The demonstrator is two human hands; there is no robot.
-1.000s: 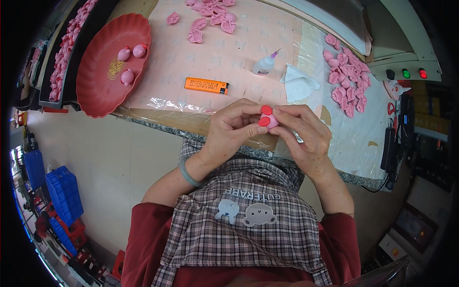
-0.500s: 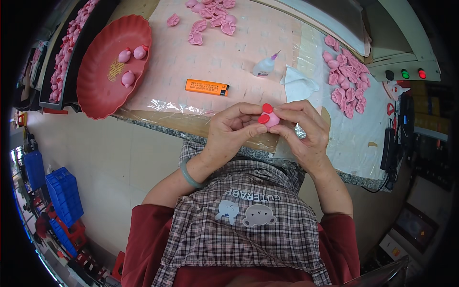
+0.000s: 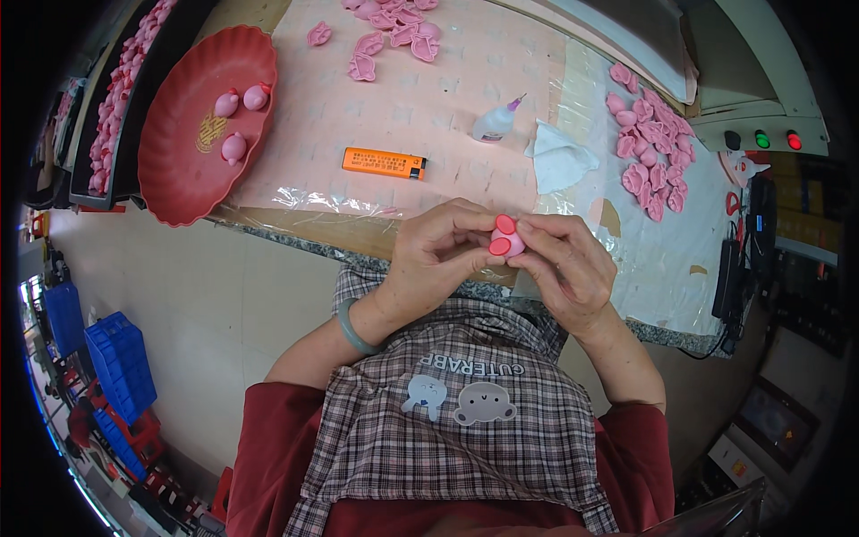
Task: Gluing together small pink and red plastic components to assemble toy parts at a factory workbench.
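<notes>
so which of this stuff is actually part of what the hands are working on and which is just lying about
In use:
- small pink piece with red parts, pinched by left hand and right hand
- glue bottle
- loose pink pieces
- red tray holding three finished pink pieces

Lying about:
- orange lighter
- white tissue
- blue crates on the floor

You are sitting at a small assembly station in a workshop or light factory: the surface is wrapped in clear plastic film and strewn with heaps of identical pink moulded pieces, with finished ones collected in a red tray. A glue bottle, a control box with coloured buttons and stacked blue crates on the floor all mark it as a production place.
</notes>
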